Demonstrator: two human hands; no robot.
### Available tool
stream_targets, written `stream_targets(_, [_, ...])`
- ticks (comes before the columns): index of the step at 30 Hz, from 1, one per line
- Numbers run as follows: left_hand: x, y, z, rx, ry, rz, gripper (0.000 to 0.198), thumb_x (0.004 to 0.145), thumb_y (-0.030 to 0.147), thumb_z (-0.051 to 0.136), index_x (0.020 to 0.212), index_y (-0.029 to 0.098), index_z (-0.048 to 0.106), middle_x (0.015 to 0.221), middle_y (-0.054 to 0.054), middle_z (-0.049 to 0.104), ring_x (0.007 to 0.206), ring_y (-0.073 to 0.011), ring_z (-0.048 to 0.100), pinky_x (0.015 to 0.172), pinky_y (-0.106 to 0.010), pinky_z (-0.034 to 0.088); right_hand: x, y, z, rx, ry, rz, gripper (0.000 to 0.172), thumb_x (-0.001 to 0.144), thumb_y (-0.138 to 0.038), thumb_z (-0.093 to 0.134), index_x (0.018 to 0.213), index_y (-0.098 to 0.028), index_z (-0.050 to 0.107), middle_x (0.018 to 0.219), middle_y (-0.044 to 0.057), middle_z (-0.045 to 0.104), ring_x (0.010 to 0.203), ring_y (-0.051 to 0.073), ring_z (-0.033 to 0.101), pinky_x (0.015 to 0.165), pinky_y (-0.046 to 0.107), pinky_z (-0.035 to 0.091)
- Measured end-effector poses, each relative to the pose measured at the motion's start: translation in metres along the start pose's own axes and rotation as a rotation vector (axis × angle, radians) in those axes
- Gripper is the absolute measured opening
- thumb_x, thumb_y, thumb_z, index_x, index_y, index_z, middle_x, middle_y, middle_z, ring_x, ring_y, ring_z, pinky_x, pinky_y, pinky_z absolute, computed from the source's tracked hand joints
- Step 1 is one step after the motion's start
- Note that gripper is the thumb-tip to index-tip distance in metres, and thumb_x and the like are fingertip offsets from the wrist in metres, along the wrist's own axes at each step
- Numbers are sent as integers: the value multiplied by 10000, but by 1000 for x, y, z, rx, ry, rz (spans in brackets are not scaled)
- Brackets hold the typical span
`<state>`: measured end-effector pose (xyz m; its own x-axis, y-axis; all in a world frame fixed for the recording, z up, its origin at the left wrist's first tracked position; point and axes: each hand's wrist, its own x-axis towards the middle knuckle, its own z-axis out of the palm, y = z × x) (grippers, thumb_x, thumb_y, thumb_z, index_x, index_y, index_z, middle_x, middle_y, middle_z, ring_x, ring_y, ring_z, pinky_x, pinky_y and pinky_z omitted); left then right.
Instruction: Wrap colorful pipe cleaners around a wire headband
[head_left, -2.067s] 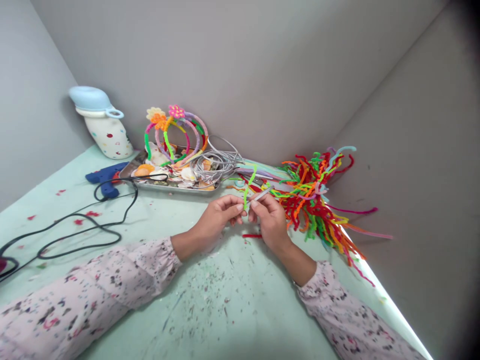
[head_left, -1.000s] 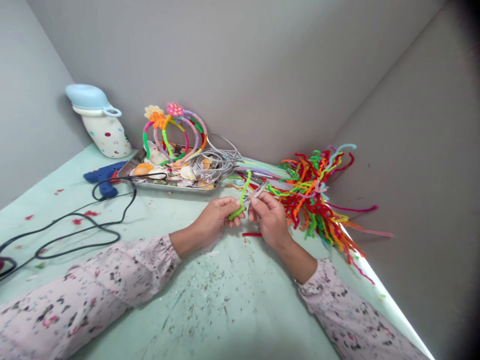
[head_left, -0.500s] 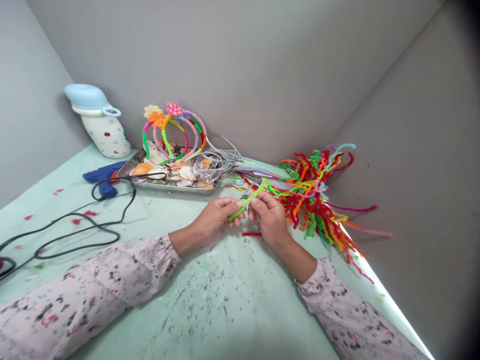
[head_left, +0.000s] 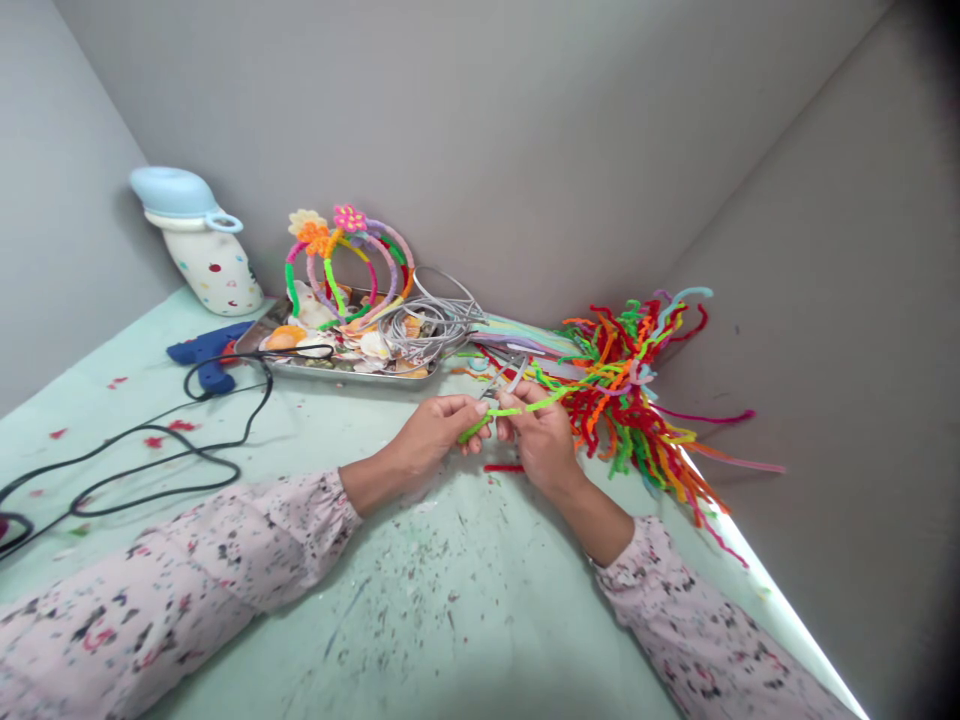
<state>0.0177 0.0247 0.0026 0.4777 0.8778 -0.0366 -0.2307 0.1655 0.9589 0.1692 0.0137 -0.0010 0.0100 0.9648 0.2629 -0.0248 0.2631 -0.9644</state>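
Pinching a lime pipe cleaner [head_left: 508, 411] in your left hand [head_left: 431, 435], a grey strip [head_left: 519, 374] in your right hand [head_left: 546, 440], you risk slippage if you relax.

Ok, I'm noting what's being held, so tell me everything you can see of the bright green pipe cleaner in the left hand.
The bright green pipe cleaner is a thin, fuzzy-looking strand, pinched by the left hand. A short length slants down at that hand; the longer length runs sideways in front of the right hand, rising slightly toward the bundle of colourful pipe cleaners. Whether it touches the right hand or that bundle is unclear.
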Motion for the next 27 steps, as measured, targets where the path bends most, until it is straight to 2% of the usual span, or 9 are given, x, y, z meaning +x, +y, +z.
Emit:
stream_targets(13, [0, -5, -2, -66, -15, 26, 240, 821, 363, 613, 742, 137, 598, 698, -10, 586, 573, -82, 499, 567, -225, 386, 1, 1, 0, 4, 1, 0, 202, 826, -368, 599, 720, -207, 536, 497, -67, 508, 472, 95, 455, 503, 225, 373])
stream_targets(27, [-1, 0, 1, 71, -18, 59, 276, 806, 405, 614, 742, 136, 610, 704, -7, 602, 560, -80, 497, 568, -229, 386, -1, -2, 1, 47, 13, 29, 200, 824, -360, 608, 712, -206, 547, 552, -65, 514, 490, 88, 468, 485, 212, 378])
